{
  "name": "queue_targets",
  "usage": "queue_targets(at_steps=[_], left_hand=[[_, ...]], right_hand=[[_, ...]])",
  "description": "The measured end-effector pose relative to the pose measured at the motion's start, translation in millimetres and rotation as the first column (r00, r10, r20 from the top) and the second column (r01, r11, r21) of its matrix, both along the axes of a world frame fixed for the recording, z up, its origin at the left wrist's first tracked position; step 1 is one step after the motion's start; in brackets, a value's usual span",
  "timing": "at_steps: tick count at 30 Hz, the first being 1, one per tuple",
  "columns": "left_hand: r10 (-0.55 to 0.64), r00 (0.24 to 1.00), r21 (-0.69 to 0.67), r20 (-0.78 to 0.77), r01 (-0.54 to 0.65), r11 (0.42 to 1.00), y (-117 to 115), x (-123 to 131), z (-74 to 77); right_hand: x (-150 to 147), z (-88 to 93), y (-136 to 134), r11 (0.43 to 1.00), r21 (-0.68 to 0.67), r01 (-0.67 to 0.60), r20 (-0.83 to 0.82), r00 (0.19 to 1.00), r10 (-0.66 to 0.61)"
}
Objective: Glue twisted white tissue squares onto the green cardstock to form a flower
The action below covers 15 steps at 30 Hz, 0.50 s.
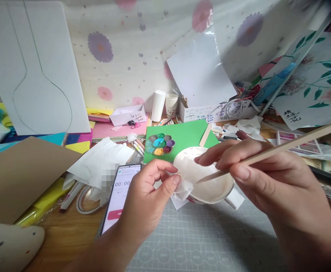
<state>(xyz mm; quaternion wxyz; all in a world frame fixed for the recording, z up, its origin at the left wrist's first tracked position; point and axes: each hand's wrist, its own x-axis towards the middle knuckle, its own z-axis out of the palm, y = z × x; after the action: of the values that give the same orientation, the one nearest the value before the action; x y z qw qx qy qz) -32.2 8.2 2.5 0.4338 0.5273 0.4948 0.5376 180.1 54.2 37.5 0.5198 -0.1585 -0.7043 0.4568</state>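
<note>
Between the thumb and fingers of my left hand [154, 196] is a thin piece of white tissue [184, 189], in front of the bowl's left side. My right hand [264, 181] grips a pale wooden stick [290, 144] like a pen. Its tapered, darker end points down-left, close to the tissue and over the bowl. Beneath both hands, the round white bowl [225, 185] stands on the grey cutting mat [211, 234]. Part of its rim and inside is hidden by my fingers. A folded white paper piece [235, 199] lies at the bowl's right.
A palette of paints [160, 144] and a flat wooden stick [205, 135] lie on a green sheet [179, 130]. A phone [126, 189] lies beside my left hand, near a white tape roll [86, 204]. Paper cups [171, 105] stand behind. Cardboard [26, 177] covers the left.
</note>
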Motion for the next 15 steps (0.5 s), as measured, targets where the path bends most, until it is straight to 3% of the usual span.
queue_targets(at_steps=[4,15], left_hand=[[0.014,0.998,0.005,-0.054,-0.014,1.000,-1.8,3.0,3.3],[-0.009,0.999,0.037,-0.050,0.011,0.999,-3.1,5.3,6.7]], right_hand=[[-4.3,2.4,-7.1,0.997,0.035,-0.074,0.116,0.991,0.070],[-12.6,2.0,-5.1,0.984,0.172,-0.040,0.264,0.965,-0.007]])
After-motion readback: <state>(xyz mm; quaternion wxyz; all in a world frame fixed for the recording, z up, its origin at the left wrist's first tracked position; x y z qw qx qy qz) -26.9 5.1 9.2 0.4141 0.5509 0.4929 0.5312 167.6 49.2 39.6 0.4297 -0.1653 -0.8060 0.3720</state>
